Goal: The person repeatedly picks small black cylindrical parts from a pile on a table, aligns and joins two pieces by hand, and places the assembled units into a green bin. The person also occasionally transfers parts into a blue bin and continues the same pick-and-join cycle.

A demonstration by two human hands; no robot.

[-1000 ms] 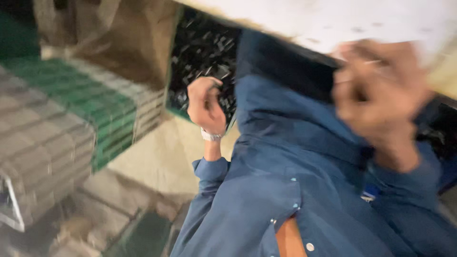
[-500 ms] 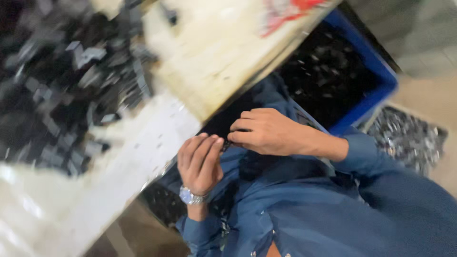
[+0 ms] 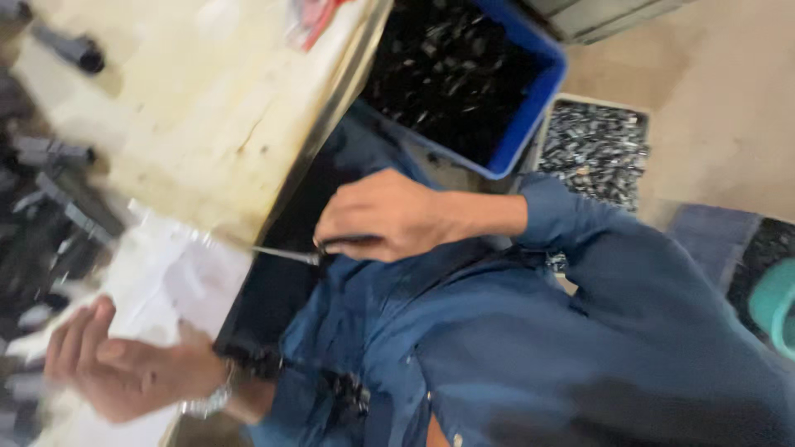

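Since the frame 0.5 s ago, the left hand (image 3: pixel 124 368) has been moved away from the lap and out over the bench edge at bottom left; the right hand (image 3: pixel 389 217) has been kept near the lap, close to the edge of the work bench (image 3: pixel 207 124). The view is also shifted, so the blue crate (image 3: pixel 530 108) is now seen at top centre.

The right hand is closed around a thin metal tool (image 3: pixel 286 255), prob. a screwdriver or similar; the exact kind cannot be told because of blur. The shaft is pointed to the left, toward the bench edge, and the handle is hidden inside the fist. The tool is held just above the lap, over the blue shirt (image 3: pixel 513 348).

The left hand is held open, fingers loosely spread, palm turned up or sideways; nothing is gripped in it. A wristwatch (image 3: pixel 207 403) is worn on this wrist. The hand is placed over a white sheet (image 3: pixel 178 277) lying on the bench; whether it is touched cannot be told.

Dark small parts (image 3: pixel 50 199) are spread on the left part of the bench, blurred. The blue crate is filled with black parts, and a grey tray (image 3: pixel 596 149) with small metal pieces is set just beside it on the floor. A teal object (image 3: pixel 778 306) is cut off at the right edge.
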